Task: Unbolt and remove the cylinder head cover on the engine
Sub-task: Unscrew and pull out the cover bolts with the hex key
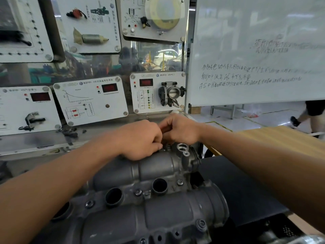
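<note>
Automotive training workshop. Beyond fingers [155,138]: demo panels [91,99] with red digital readouts [109,88], throttle body [171,93] mounted on one. Up and right of fingers: handwritten whiteboard [255,50]. Under fingers: bare engine [149,199]. Far beyond fingers, behind glass: white car [165,55].

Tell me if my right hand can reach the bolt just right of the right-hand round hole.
Probably yes. The bolt sits uncovered on the cover with nothing above it; the right hand, now at the far end, would only need to draw back.
</note>
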The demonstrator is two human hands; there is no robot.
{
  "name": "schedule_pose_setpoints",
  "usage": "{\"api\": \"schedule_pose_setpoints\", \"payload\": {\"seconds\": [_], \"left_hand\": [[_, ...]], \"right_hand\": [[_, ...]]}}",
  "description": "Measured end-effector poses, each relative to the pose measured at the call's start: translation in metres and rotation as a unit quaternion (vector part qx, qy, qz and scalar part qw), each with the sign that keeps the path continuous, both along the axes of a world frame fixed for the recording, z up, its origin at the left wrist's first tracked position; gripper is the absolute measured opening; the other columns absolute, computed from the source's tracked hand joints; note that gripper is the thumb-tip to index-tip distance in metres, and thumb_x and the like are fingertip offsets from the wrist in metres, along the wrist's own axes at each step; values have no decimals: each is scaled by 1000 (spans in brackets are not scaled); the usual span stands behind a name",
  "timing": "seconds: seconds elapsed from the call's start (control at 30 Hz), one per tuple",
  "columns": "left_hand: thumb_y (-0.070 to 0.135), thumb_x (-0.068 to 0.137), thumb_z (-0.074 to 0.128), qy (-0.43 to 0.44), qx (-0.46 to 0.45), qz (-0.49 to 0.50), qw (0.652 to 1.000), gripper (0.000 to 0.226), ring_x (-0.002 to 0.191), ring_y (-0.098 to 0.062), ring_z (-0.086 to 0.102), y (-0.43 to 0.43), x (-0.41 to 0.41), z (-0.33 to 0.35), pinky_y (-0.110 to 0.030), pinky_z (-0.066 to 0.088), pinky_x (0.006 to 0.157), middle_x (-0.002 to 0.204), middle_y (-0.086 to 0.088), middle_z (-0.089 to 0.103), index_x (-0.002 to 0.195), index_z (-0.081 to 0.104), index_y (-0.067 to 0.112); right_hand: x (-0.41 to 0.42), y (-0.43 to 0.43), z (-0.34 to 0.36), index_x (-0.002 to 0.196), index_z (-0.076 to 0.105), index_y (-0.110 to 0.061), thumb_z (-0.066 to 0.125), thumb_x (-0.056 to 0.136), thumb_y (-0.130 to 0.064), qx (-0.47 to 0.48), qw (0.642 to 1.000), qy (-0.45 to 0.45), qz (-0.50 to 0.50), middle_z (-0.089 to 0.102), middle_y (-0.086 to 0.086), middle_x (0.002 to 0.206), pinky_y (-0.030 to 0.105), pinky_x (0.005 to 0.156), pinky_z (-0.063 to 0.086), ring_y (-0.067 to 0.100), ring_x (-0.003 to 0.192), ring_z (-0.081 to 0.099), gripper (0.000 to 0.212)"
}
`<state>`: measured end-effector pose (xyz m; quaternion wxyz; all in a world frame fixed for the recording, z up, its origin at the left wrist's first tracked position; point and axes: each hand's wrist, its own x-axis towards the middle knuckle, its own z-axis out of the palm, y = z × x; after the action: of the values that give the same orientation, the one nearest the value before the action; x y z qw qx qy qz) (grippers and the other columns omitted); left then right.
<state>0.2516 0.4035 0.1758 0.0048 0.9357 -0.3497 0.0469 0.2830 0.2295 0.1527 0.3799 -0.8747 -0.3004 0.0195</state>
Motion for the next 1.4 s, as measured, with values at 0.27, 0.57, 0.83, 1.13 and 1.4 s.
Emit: {"api": "schedule_pose_setpoints", "payload": {"seconds": [0.27, 0.57, 0.83, 1.13, 1.4], "left_hand": [[32, 95, 61, 5, -59, -6, 998, 21, 66, -1, 56, 4, 2, 1, -29, 48, 71, 67, 14, 59, 80, 71, 21], [41, 92, 64, -1, -62, -11, 998, 18, 76, -8, 64, 3, -8, -4, -37, 54, 81, 69, 18, 61, 80, 68, 29], [43, 94, 51, -100, -51, -11, 994, 23, 69, -12, 55, 0, -25, -14, -28, 37, 57, 65, 18, 53, 72, 56, 39], [33, 94, 58, -65, -55, -3, 996, 24, 89, -26, 64, 6, -79, -12, -42, 53, 80, 98, -8, 68, 105, 70, 15], [26, 93, 61, -94, -228, -52, 968, 16, 85, -2, 57, 45, -169, -66, -6, 37, 80, 97, 6, 67, 100, 73, 18]], "right_hand": [[-4, 5, -6, 87, 77, -21, 65, 87, 2, 18, 998, 2, -60, 69, -15, 64, 8, 54, 41, -6, 54, 55, 26], [-14, 4, -7, 81, 76, -21, 64, 85, 5, 27, 993, -25, -114, 73, -2, 74, 19, 62, 52, 5, 63, 62, 28], [-41, -7, -11, 93, 74, -1, 59, 87, 9, 119, 968, -35, -220, 74, 6, 77, 32, 72, 60, 14, 65, 70, 18], [-134, 11, -23, 93, 77, -28, 67, 83, -18, -3, 958, -172, -229, 72, -16, 83, 6, 68, 47, -5, 75, 63, 18], [-214, 50, -64, 99, 78, -25, 53, 84, -12, 33, 946, -229, -228, 74, -10, 91, 26, 82, 55, 2, 87, 66, 31]]}}
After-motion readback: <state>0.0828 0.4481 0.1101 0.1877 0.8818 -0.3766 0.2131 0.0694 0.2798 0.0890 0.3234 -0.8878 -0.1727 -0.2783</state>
